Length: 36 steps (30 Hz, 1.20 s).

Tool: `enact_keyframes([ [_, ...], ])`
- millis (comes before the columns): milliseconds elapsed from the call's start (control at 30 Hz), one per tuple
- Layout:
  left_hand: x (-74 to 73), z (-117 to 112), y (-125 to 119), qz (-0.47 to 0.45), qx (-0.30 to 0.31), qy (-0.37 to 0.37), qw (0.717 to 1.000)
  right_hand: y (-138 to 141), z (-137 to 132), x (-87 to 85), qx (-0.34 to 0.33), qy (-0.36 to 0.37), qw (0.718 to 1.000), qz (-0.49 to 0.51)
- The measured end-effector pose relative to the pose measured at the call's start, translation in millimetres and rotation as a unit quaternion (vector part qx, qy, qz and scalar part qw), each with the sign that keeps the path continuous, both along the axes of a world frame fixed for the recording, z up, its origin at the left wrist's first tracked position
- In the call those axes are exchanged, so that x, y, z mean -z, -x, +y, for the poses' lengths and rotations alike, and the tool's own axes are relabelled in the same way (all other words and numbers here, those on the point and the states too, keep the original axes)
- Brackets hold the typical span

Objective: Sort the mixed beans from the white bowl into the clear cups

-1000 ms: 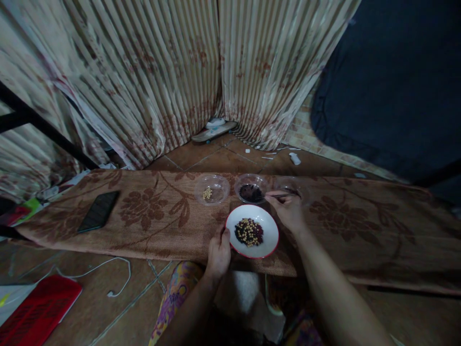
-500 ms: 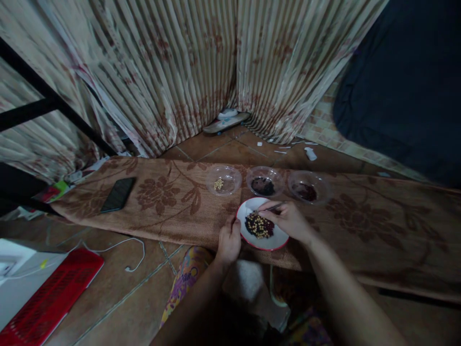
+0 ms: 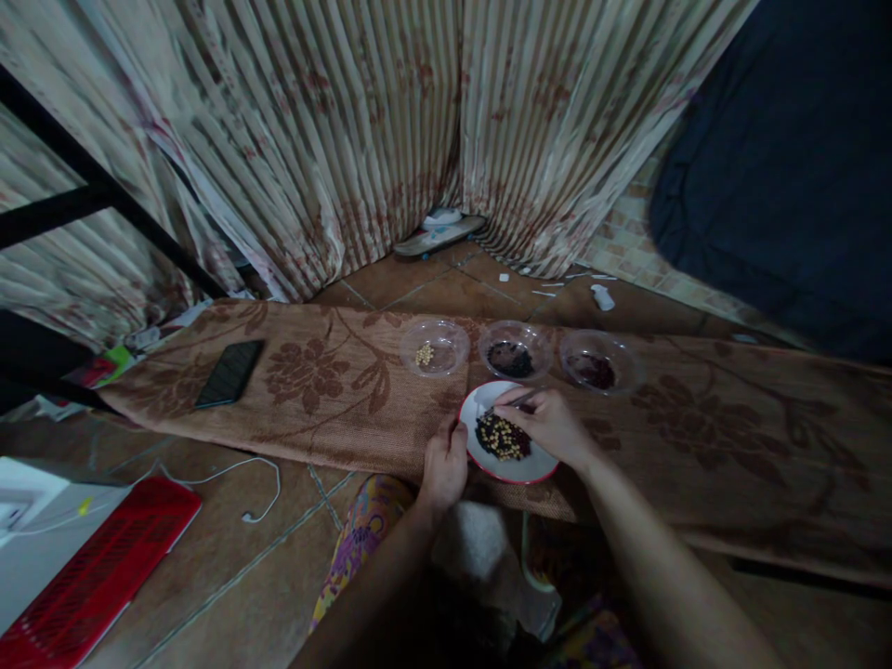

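Observation:
A white red-rimmed plate with a heap of mixed dark and pale beans sits on a brown flowered cloth. My right hand holds thin tweezers with the tips over the beans. My left hand rests at the plate's left rim. Behind the plate stand three clear bowls: the left bowl with pale beans, the middle bowl with dark beans, the right bowl with reddish beans.
A black phone lies on the cloth to the left. A red flat case and a white cable lie on the tiled floor. Striped curtains hang behind, with a sandal at their foot.
My right hand came back from the right bowl to the plate with the tweezers. The view shifted, so everything sits further right.

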<state>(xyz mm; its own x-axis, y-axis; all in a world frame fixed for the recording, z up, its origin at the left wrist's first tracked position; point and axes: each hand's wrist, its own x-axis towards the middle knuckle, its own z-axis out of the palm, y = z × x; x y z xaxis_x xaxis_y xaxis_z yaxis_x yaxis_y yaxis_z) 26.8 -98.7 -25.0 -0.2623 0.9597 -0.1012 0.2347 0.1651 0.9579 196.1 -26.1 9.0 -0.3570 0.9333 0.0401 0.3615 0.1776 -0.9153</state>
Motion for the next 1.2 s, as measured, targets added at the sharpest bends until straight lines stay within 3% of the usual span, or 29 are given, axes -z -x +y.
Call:
enact_keyframes([
  [100,0.2,0.1,0.7,-0.002,0.022,-0.011,1.000,1.0,-0.7,-0.8,-0.003,-0.010,1.000,-0.011],
  [1200,3.8,0.5,1.3,0.004,0.013,-0.008,1.000,2.1,-5.0,-3.0,-0.022,0.011,1.000,0.009],
])
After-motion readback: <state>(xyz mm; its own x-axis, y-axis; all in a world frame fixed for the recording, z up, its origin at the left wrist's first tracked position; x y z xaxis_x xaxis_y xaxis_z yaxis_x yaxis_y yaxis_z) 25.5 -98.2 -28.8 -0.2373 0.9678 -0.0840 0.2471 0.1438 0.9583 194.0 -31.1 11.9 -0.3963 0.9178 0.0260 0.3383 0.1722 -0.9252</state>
